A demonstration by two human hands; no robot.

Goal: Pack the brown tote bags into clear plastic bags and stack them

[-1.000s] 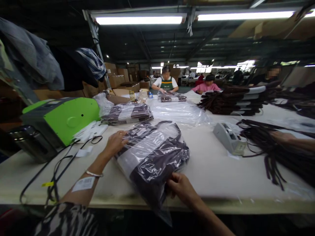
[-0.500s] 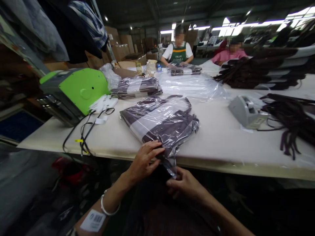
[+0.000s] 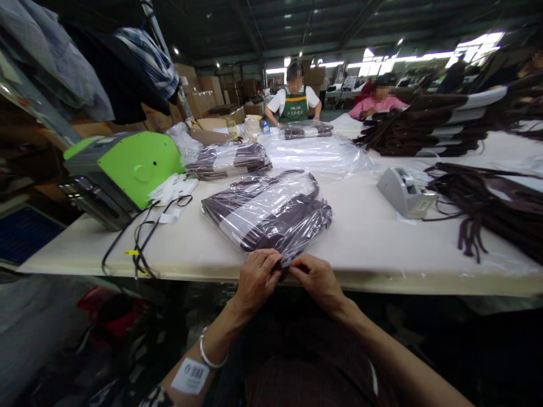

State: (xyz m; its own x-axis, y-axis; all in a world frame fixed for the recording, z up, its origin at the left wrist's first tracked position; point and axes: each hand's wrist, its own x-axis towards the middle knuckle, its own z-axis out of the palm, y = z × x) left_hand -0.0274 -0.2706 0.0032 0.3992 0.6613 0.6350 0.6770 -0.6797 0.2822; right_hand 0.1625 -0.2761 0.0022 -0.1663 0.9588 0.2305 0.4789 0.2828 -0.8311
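Observation:
A folded dark brown garment (image 3: 292, 213) with a pale band across it lies in a clear plastic bag (image 3: 311, 234) at the table's front edge. At the bag's near end, my left hand (image 3: 258, 278) is closed on the gathered plastic, fingers bent over it. My right hand (image 3: 317, 278) pinches the same end from the right, thumb against forefinger. Only a small gap separates the two hands. Fingers cover the exact edge of the plastic. A white bracelet (image 3: 211, 350) and a barcode label (image 3: 190, 376) are on my left forearm.
Left stands a green and grey machine (image 3: 139, 169) with black cords (image 3: 139, 243) hanging over the edge. A bagged stack (image 3: 231, 161) and clear bags (image 3: 318, 155) lie behind. Right are a grey tape dispenser (image 3: 405, 192) and dark garments (image 3: 428, 127). Two people work across the table.
My right hand has moved up to the table edge, close beside my left. The bag's near end, stretched down toward my lap before, is now drawn up short between my hands.

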